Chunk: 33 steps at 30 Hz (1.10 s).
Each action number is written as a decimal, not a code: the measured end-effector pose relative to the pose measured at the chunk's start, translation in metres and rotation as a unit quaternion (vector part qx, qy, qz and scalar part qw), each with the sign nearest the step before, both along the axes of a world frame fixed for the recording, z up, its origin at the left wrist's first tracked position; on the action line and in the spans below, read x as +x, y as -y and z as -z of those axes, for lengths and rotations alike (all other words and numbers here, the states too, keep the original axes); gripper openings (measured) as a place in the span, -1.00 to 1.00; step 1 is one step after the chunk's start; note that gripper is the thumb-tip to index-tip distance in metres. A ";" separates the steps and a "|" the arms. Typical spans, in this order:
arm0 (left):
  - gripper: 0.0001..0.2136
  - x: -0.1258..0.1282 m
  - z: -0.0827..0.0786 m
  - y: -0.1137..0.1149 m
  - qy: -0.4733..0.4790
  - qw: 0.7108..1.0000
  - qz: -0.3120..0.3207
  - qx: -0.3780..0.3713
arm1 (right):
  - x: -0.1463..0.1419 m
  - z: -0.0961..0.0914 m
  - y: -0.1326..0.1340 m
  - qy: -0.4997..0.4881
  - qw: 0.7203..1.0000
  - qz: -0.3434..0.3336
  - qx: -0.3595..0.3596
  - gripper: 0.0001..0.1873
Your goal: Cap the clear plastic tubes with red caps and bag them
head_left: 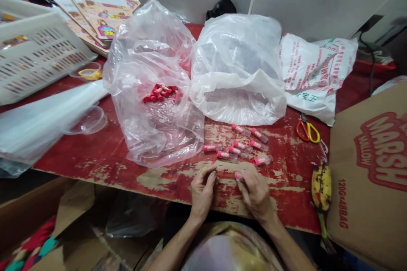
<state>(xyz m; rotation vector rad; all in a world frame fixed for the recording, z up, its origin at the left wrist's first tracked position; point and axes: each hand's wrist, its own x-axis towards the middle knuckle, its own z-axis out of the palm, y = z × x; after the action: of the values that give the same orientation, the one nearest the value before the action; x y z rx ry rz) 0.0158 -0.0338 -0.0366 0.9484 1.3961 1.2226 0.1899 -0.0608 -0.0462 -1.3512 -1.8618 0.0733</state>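
Note:
Near the table's front edge, my left hand [202, 190] has its thumb and forefinger curled together in a pinch. Anything in that pinch is too small to make out. Facing it, my right hand [255, 191] is closed, and a small pink bit shows at its fingertips; I cannot tell whether it is a cap. Just beyond my hands lie several clear tubes with pink caps [227, 156], scattered on the worn red table [292, 203]. A crumpled clear plastic bag [152, 131] at the left holds a heap of red caps [162, 92]. A white plastic bag [238, 46] stands behind the tubes with its mouth facing me.
Scissors [308, 130] with red and yellow handles and a spotted banana [321, 188] lie at the right. A cardboard box [369, 169] stands beside them, a printed white sack [313, 74] behind. At the left are a white basket [41, 51], printed cards [104, 12] and a clear lid [89, 119].

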 end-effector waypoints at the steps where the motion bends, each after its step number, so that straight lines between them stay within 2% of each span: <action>1: -0.78 0.000 -0.001 0.000 0.003 1.000 0.000 -0.001 | 0.000 0.000 -0.001 -0.017 1.000 -0.002 -0.025 -0.60; 3: -0.77 0.001 -0.002 0.001 0.006 1.000 0.008 0.001 | -0.002 -0.003 -0.002 -0.094 0.990 0.025 -0.107 -0.63; 6: -0.75 0.002 -0.007 0.001 -0.011 0.998 0.058 0.009 | -0.006 -0.013 -0.003 -0.268 0.930 0.088 -0.237 -0.51; 8: -0.73 0.003 -0.011 0.002 -0.034 0.992 0.121 0.023 | -0.011 -0.020 -0.002 -0.340 0.894 0.091 -0.278 -0.46; 10: -0.71 0.005 -0.014 0.002 -0.062 0.980 0.182 0.053 | -0.015 -0.024 0.001 -0.348 0.891 0.075 -0.283 -0.50; 12: -0.72 0.006 -0.016 0.002 -0.092 0.966 0.224 0.089 | -0.016 -0.025 0.005 -0.308 0.907 0.037 -0.285 -0.56; 14: -0.75 0.007 -0.015 0.002 -0.111 0.961 0.234 0.101 | -0.011 -0.025 0.007 -0.244 0.928 0.009 -0.282 -0.58; 15: -0.75 0.006 -0.014 0.002 -0.109 0.963 0.227 0.094 | -0.006 -0.025 0.006 -0.212 0.939 0.026 -0.270 -0.58; 17: -0.68 0.003 -0.012 0.001 -0.072 0.977 0.192 0.055 | 0.011 -0.025 -0.001 -0.150 0.952 0.131 -0.232 -0.57; 19: -0.57 0.000 -0.011 0.000 -0.011 0.989 0.148 0.004 | 0.030 -0.027 -0.014 -0.081 0.936 0.266 -0.217 -0.52; 21: -0.54 -0.002 -0.011 -0.001 0.048 0.991 0.122 -0.034 | 0.046 -0.028 -0.029 -0.003 0.902 0.343 -0.261 -0.46; 23: -0.58 -0.002 -0.012 -0.002 0.089 0.989 0.111 -0.043 | 0.054 -0.029 -0.043 0.066 0.871 0.369 -0.318 -0.44; 25: -0.66 -0.001 -0.013 -0.001 0.112 0.988 0.105 -0.028 | 0.055 -0.028 -0.052 0.103 0.858 0.366 -0.345 -0.48; 27: -0.74 0.000 -0.012 0.000 0.118 0.988 0.102 -0.009 | 0.052 -0.026 -0.056 0.099 0.877 0.328 -0.337 -0.59; 30: -0.80 0.002 -0.009 0.001 0.116 0.989 0.094 0.012 | 0.046 -0.023 -0.049 0.016 0.924 0.255 -0.283 -0.70; 33: -0.77 0.003 -0.006 0.002 0.129 0.989 0.068 0.031 | 0.038 -0.021 -0.032 -0.085 0.952 0.216 -0.200 -0.65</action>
<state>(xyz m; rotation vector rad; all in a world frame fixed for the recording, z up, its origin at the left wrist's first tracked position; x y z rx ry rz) 0.0189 -0.0360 -0.0302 0.8781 1.0790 1.2420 0.2278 -0.0290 -0.0257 -1.9401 -1.4166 0.3429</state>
